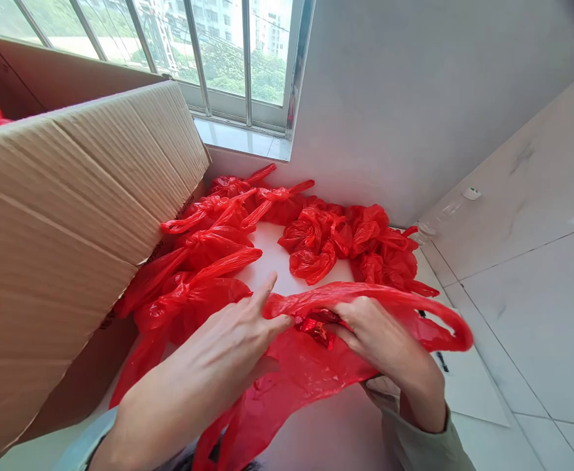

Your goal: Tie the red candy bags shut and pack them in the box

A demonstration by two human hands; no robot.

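Red bag (311,373): keep wide-mouthed around shiny packets (319,330), with left hand (235,333) spread and right hand (372,330) touching them, cannot tell whether pinching.

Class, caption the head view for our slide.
Left hand and right hand at an open red bag, with knotted red bags and a cardboard box nearby.
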